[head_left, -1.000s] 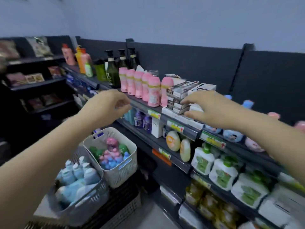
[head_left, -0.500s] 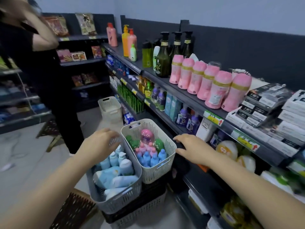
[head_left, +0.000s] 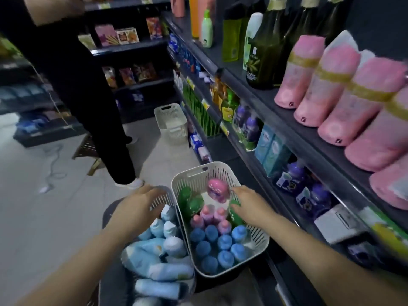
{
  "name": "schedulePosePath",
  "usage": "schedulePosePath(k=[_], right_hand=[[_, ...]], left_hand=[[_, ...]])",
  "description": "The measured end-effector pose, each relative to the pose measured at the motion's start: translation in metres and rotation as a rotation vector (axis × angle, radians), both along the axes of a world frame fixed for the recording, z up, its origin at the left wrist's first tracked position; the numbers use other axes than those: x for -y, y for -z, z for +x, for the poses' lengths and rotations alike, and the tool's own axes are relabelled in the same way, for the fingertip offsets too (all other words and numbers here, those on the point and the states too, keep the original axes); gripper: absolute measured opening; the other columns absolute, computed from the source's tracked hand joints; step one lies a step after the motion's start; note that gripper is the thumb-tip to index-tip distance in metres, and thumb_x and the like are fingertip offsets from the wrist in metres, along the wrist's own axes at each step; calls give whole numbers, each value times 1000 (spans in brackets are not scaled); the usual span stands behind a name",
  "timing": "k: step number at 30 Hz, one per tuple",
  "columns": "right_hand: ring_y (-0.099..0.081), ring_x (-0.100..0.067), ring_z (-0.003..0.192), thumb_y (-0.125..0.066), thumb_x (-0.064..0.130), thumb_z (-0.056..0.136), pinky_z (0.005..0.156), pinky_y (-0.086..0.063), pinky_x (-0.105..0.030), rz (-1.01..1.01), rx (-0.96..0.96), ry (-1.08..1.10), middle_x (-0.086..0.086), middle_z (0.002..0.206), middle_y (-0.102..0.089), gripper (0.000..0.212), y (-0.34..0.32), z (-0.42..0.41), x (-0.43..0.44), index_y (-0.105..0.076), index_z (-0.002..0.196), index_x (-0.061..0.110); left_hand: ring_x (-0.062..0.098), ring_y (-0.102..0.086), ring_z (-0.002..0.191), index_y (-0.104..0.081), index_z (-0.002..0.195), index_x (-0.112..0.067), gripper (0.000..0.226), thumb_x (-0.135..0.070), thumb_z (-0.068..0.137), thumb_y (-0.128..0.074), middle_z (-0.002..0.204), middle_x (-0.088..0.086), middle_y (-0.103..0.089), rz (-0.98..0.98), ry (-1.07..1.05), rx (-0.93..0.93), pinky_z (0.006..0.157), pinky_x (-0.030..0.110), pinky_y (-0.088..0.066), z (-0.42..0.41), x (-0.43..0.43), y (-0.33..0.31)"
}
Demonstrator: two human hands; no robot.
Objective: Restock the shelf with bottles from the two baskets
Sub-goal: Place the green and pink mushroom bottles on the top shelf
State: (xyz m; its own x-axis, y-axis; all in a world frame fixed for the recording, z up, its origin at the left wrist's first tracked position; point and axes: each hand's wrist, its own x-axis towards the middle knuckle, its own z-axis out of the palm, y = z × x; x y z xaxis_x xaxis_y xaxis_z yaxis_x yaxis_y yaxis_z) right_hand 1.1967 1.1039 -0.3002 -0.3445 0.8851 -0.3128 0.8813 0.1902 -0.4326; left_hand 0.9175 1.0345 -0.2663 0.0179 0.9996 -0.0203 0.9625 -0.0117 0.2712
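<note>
Two baskets stand side by side below me. The white basket point(head_left: 260, 244) holds several blue-capped bottles point(head_left: 223, 241), pink ones point(head_left: 209, 217), green bottles point(head_left: 192, 204) and a round pink bottle point(head_left: 216, 191). The grey basket point(head_left: 167, 196) on its left holds pale blue bottles point(head_left: 159, 255), some lying flat. My left hand point(head_left: 139, 206) hovers over the grey basket's far end, fingers spread, holding nothing. My right hand point(head_left: 249, 206) reaches into the white basket, fingers apart, over a green bottle point(head_left: 234, 214) beside the round pink one. The dark shelf point(head_left: 293, 120) runs along the right.
Tall pink bottles point(head_left: 331, 89) and dark green bottles point(head_left: 265, 47) fill the top shelf; purple bottles and teal boxes sit below. An empty white basket point(head_left: 172, 124) stands on the floor further down the aisle. A person in black point(head_left: 84, 85) stands ahead on the left.
Both hands dropped from the shelf down to the baskets. The right hand moved from the shelf edge into the white basket; the left moved over the grey basket. The view tilted downward.
</note>
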Motion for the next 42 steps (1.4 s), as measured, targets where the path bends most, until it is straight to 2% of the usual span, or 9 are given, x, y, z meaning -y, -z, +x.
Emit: schedulePosePath(k=[3,5,12,20,25,32,35,39,42], right_hand=[[-47,-32,121,-54,26,91,99,-42,-38,2,-15,4,-12,129,-48,47,29,-14,-48,-45,136,15],[-46,-32,121,-53,27,92,99,-41,-36,-17,-6,14,-13,128,-48,43,50,-24,-73,-47,133,12],[-39,-33,127,-56,30,91,104,-33,-36,-87,61,37,-13,143,-37,59,141,-53,-131,-33,141,9],[-37,-31,131,-59,46,88,108,-36,-41,-76,113,45,-13,143,-36,71,231,-72,-173,-29,141,11],[-47,-36,121,-58,19,88,101,-42,-43,-29,152,34,-16,134,-41,57,261,-70,-178,-31,139,15],[-48,-33,122,-63,19,86,100,-40,-40,52,-13,39,-11,138,-48,62,200,-75,-163,-34,142,16],[-50,-27,121,-70,26,82,101,-42,-39,38,-219,77,-5,136,-50,65,141,-71,-163,-37,138,21],[-57,-17,112,-80,25,72,95,-50,-39,-167,-627,115,-1,128,-55,62,65,-69,-159,-46,123,32],[-62,-11,102,-78,15,71,82,-54,-26,-285,-848,41,0,118,-59,51,28,-80,-151,-50,111,31]], left_hand=[[31,-65,87,-65,109,-25,32,-23,78,-72,100,4,-67,5,-73,52,69,35,-52,-1,-24,17],[30,-64,90,-64,114,-22,34,-33,82,-63,103,3,-67,-21,-93,62,73,34,-50,-6,-36,33],[22,-58,106,-57,127,-18,43,-27,85,-66,117,2,-63,-106,-149,128,89,32,-44,-17,-74,89],[24,-57,105,-58,124,-15,42,-23,85,-68,113,2,-62,-80,-88,186,89,31,-44,-26,-115,139],[21,-56,105,-59,123,-14,40,-20,85,-68,114,1,-62,-69,-50,218,89,16,-33,-29,-127,152],[25,-57,106,-58,125,-11,43,-16,84,-70,115,6,-62,-49,23,294,91,14,-31,-24,-141,144],[15,-53,113,-51,133,-14,58,-24,80,-73,122,0,-59,-59,32,383,93,9,-28,-15,-149,133],[-2,-43,121,-32,142,-31,90,-50,67,-78,135,-14,-46,-99,85,605,100,10,-30,0,-158,114],[-9,-54,109,-33,130,-45,86,-47,58,-81,122,-25,-54,-99,64,792,91,10,-42,7,-158,101]])
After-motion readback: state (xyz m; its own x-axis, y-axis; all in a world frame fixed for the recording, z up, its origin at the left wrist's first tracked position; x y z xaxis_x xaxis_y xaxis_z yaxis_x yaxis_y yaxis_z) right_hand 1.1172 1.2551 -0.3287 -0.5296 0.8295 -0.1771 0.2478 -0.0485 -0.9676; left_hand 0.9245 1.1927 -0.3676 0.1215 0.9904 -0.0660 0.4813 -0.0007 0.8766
